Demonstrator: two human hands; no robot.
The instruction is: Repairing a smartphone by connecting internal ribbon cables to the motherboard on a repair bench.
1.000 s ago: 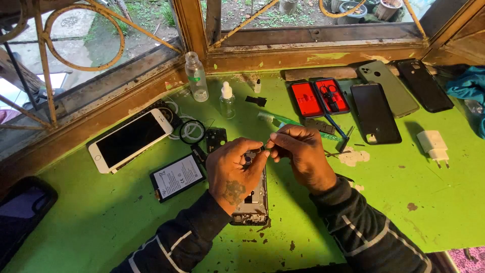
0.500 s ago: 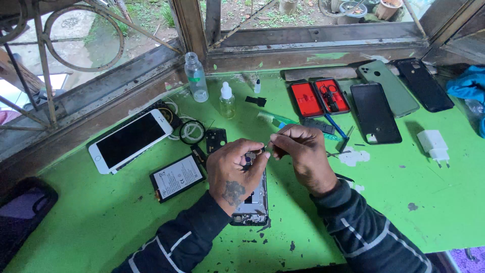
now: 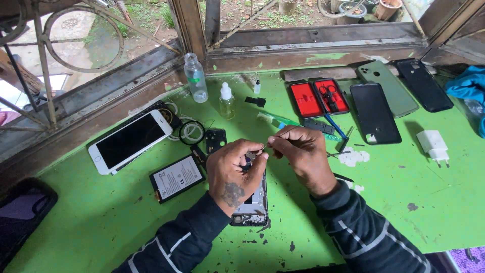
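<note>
While my left hand (image 3: 233,174) curls closed over the top of the opened phone (image 3: 251,201) lying flat on the green bench (image 3: 404,202), pinning it there, my right hand (image 3: 303,156) pinches a thin metal tool (image 3: 283,132) closed between thumb and fingers just above the phone's upper end. Left of my hands lie a loose battery (image 3: 177,178) and, farther out, a white phone (image 3: 130,141) face up. Beyond my knuckles sit a small dropper bottle (image 3: 227,101) and a taller clear bottle (image 3: 195,78); to their right, an open red tool case (image 3: 319,97) and three dark phones side by side.
</note>
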